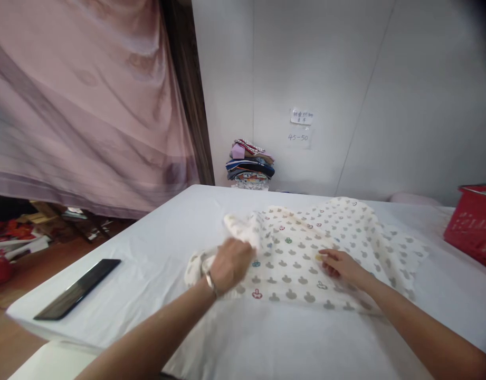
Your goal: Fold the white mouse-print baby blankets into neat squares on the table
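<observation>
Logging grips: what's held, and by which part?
The left hand seems to grip the patterned cloth near its left end; the right hand may only touch it.

And here's the printed cloth (292, 277), soft and matt, rumpled into loose folds! Under it, the counter (155, 232) wears a white fabric-like cover, faintly creased, with barely a sheen. Now the black slab (78, 290): smooth, glossy, catching light! A shiny, metal-looking bracelet (210, 283). Out wide, the basket (472, 227) in red plastic. Behind, folded textiles (250, 166), paper notes (301, 117) on a smooth wall (322, 58), and the pink drape (88, 105), thin cloth, softly lustrous!
</observation>
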A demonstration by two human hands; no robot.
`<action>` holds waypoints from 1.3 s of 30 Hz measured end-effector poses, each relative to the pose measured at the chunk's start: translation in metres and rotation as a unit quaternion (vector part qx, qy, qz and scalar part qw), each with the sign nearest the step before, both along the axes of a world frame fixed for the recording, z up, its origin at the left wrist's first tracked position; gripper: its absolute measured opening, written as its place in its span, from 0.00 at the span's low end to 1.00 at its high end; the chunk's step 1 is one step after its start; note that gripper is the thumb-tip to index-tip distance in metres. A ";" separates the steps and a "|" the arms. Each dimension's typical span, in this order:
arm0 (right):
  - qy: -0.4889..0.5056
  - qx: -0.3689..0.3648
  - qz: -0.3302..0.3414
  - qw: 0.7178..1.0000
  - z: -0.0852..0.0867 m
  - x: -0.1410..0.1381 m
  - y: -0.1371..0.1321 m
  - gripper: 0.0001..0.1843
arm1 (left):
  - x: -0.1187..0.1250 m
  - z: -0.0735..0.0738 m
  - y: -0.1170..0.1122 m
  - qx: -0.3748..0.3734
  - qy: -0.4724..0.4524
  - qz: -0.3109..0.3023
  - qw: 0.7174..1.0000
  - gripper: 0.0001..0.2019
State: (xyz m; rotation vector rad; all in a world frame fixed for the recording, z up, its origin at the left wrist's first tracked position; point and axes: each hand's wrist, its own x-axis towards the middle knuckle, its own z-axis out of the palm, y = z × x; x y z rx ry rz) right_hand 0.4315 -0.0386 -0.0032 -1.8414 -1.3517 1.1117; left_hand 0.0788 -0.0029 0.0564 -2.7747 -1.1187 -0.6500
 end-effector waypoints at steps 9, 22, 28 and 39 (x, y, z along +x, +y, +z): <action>0.022 0.074 0.011 0.997 0.015 -0.038 0.038 0.33 | 0.003 -0.032 -0.098 -0.127 0.001 -0.265 0.956 0.11; -0.250 0.137 0.163 0.944 -0.005 -0.084 0.060 0.23 | 0.039 -0.037 0.049 -0.242 0.125 0.192 0.943 0.16; -0.217 0.137 0.127 0.958 -0.011 -0.076 0.054 0.29 | 0.032 -0.025 0.040 -0.171 0.131 0.191 0.958 0.12; -0.196 0.168 0.089 0.962 0.001 -0.080 0.079 0.35 | 0.020 0.002 0.014 -0.013 0.123 0.215 0.969 0.09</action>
